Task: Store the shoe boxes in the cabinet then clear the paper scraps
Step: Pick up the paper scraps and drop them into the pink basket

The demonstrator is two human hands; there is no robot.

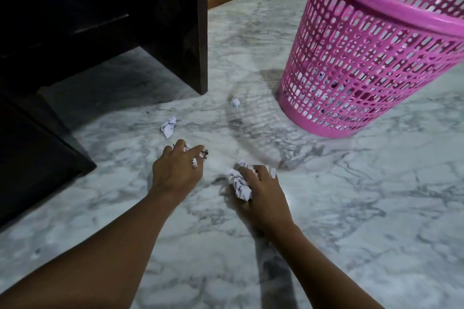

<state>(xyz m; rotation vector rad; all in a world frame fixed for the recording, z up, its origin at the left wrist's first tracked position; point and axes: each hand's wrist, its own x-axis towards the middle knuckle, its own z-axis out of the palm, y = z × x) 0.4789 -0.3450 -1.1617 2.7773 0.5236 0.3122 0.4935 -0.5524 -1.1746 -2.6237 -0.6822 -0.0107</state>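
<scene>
Crumpled paper scrap (169,126) on the floor (351,208), just beyond the left hand (178,168), farther from the right hand (262,190); both hands' curled fingers (194,151) clutch other scraps (239,184).

There was one pink basket (371,57). Left of it were two loose paper scraps (168,127), one dark cabinet (100,20) and two hands, left hand (177,170) and right hand (263,194), each clutching crumpled paper (239,184).

Head-worn view, steeply down, near floor (351,208)
</scene>
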